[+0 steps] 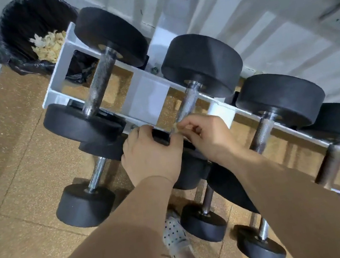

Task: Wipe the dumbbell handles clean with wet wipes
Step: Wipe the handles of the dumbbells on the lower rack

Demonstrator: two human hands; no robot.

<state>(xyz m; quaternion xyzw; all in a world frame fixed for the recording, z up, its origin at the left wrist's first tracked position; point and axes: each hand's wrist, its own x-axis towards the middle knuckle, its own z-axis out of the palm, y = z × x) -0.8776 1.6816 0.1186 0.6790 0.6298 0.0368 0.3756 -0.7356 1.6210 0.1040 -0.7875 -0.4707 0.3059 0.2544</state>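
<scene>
The right hand (pixel 208 136) pinches a small wet wipe (pixel 175 127) in curled fingers against the near end of the middle dumbbell's handle (pixel 189 101). The left hand (pixel 146 155) curls over a black piece (pixel 161 138) just left of that end, likely as a brace. The wipe would clean best wrapped around the knurling, twisting while sliding toward the handle's far end.

Left grip (pixel 148 154) and right grip (pixel 206 136) (wipe (pixel 174 127) in it) meet at the middle dumbbell (pixel 201 65)'s near end on the rack (pixel 148 96); second dumbbell (pixel 109 33) lies left, third dumbbell (pixel 280 98) right, bin (pixel 15 30) behind-left.
</scene>
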